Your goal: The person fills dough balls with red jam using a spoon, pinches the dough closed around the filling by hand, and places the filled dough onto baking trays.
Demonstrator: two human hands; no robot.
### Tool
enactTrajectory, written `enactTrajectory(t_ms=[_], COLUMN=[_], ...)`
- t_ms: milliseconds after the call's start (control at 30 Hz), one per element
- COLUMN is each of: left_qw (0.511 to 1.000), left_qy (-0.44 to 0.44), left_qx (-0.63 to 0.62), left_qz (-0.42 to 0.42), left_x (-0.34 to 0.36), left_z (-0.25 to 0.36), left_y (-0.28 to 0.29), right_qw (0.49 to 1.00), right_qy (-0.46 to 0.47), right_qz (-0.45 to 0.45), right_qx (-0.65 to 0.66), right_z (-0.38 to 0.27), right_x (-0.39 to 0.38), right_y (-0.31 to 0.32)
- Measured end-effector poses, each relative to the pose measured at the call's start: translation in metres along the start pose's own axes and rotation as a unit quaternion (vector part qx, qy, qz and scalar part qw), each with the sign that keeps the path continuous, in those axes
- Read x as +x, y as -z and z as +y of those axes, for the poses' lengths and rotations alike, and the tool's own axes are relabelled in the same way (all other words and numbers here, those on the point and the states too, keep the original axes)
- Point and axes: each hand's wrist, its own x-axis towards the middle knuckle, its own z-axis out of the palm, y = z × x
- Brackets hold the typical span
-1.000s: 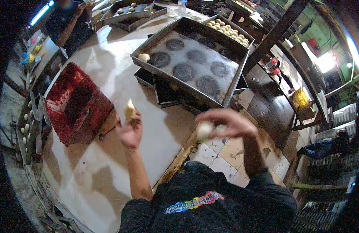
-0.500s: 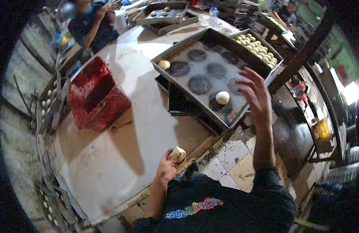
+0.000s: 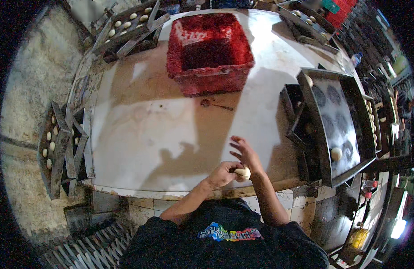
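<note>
My left hand (image 3: pixel 222 175) is closed on a pale piece of dough (image 3: pixel 243 174) at the table's front edge. My right hand (image 3: pixel 242 152) is open just above it, fingers spread, with nothing visible between them. Right of both hands is a dented metal tray (image 3: pixel 355 98) with dark round marks, a dough ball (image 3: pixel 336 154) near its front and another at its far corner. Straight ahead stands a red stained crate (image 3: pixel 210 76), with a small dark spoon-like tool (image 3: pixel 207 102) lying just in front of it on the white table (image 3: pixel 144 112).
Stacked metal trays holding several dough balls sit at the left (image 3: pixel 54 148), back left (image 3: pixel 130 27) and back right (image 3: pixel 305 22). Another tray of dough balls (image 3: pixel 370 114) lies behind the near right tray. A slatted rack (image 3: pixel 81 246) stands low at bottom left.
A dough ball left my right hand for the right tray. That hand has since moved back beside my left, which still holds dough. My view has turned left, centring the red crate.
</note>
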Motion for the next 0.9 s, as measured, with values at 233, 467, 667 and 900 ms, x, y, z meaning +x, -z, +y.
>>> enactTrajectory(t_ms=[233, 467, 667, 900], left_qw=[0.961, 0.939, 0.93, 0.835], left_qy=[-0.068, -0.048, 0.029, 0.033], left_qx=[-0.26, -0.34, -0.363, -0.548], left_qz=[-0.065, 0.033, 0.038, 0.029], left_x=[-0.022, -0.01, 0.0, 0.013], left_z=[0.023, 0.012, 0.006, 0.023], left_y=[0.101, 0.172, 0.215, 0.208], right_qw=[0.651, 0.561, 0.546, 0.494], right_qy=[0.392, 0.339, 0.288, 0.184], right_qz=[0.205, 0.053, 0.078, -0.076], right_qx=[-0.617, -0.753, -0.783, -0.846], right_z=[-0.022, -0.015, -0.168, -0.184], right_x=[0.143, 0.15, 0.125, 0.335], right_y=[-0.035, -0.007, -0.116, -0.046])
